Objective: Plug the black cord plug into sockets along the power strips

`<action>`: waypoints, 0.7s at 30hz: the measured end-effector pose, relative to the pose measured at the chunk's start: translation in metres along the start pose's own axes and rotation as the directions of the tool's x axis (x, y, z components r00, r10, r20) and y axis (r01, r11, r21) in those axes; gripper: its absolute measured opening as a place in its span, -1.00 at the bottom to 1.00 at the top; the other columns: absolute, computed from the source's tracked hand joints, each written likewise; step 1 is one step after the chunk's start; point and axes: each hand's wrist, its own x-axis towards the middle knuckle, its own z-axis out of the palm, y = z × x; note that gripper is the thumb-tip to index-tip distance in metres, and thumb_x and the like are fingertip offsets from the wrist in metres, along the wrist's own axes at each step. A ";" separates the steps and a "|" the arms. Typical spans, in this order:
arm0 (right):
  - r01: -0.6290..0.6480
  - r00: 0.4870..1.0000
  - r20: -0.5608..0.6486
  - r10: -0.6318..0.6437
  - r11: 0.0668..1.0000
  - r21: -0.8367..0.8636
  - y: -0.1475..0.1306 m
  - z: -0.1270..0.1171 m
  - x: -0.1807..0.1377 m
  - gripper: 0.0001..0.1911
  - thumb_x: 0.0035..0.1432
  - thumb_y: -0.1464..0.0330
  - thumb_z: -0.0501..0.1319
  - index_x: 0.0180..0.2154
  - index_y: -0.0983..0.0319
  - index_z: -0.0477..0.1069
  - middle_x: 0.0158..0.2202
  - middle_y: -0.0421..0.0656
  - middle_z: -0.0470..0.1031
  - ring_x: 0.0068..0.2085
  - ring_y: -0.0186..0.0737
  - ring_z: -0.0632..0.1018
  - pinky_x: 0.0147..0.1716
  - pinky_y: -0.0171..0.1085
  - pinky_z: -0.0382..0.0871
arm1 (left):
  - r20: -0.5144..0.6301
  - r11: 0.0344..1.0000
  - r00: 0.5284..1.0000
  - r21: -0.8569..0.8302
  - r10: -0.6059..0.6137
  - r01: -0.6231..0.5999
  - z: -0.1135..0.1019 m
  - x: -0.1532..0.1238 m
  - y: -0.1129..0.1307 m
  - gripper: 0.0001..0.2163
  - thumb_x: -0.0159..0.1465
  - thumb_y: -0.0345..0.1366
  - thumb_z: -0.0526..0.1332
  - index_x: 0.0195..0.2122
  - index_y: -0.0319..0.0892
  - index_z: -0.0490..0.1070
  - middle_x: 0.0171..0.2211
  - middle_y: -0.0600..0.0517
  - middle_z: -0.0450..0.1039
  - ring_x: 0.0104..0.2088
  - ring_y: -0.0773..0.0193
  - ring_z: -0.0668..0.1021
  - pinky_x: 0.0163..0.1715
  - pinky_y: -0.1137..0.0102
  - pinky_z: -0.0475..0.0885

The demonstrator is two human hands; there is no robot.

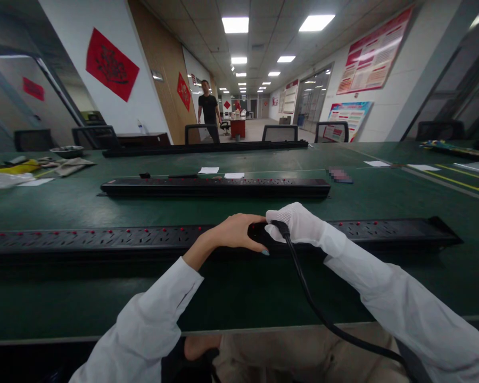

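Observation:
A long black power strip (120,238) with red switches or lights lies across the green table in front of me. My left hand (239,231), bare, spans the strip with its thumb along the near side and its fingers over the far side, gripping it. Just to the right, my right hand (297,223) wears a white dotted glove and is closed on a black plug (280,227), held against the top of the strip. From the plug a thick black cord (309,298) runs down over the table edge towards the lower right. The plug's pins are hidden.
A second power strip (219,188) lies further back, and another long black bar (207,149) lies at the far edge. White papers (234,175) sit between them. At the left are a bowl (67,151) and yellow items (16,166). A person (208,109) stands beyond the chairs.

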 end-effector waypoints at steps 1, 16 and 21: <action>-0.001 1.000 0.001 0.001 1.000 -0.004 0.000 0.000 0.000 -0.78 0.06 0.29 -0.03 -0.49 0.25 0.27 -0.62 -0.25 0.31 -0.59 -0.47 0.26 -0.56 -0.43 0.01 | -0.001 1.000 1.000 0.003 0.000 0.000 0.000 0.000 0.000 -0.37 -0.04 0.02 0.24 0.04 -0.12 0.22 -0.01 0.01 0.33 -0.06 0.17 0.40 -0.09 0.35 0.26; -0.008 1.000 -0.013 0.008 1.000 -0.020 0.003 0.005 0.000 -0.77 0.07 0.27 -0.03 -0.49 0.24 0.27 -0.64 -0.27 0.26 -0.60 -0.47 0.25 -0.57 -0.43 -0.02 | -0.016 0.999 1.000 0.053 0.003 -0.003 0.001 0.000 0.002 -0.40 -0.03 0.02 0.23 0.02 -0.14 0.26 -0.08 0.01 0.39 -0.14 0.18 0.44 -0.15 0.39 0.29; 0.011 1.000 -0.008 -0.011 1.000 -0.008 0.003 0.005 0.000 -0.78 0.07 0.28 -0.03 -0.49 0.25 0.27 -0.63 -0.27 0.28 -0.60 -0.48 0.24 -0.58 -0.43 -0.01 | -0.013 0.999 1.000 0.045 0.014 -0.013 0.000 0.000 0.001 -0.39 -0.03 0.03 0.23 0.02 -0.15 0.26 -0.06 0.00 0.38 -0.12 0.17 0.43 -0.15 0.39 0.28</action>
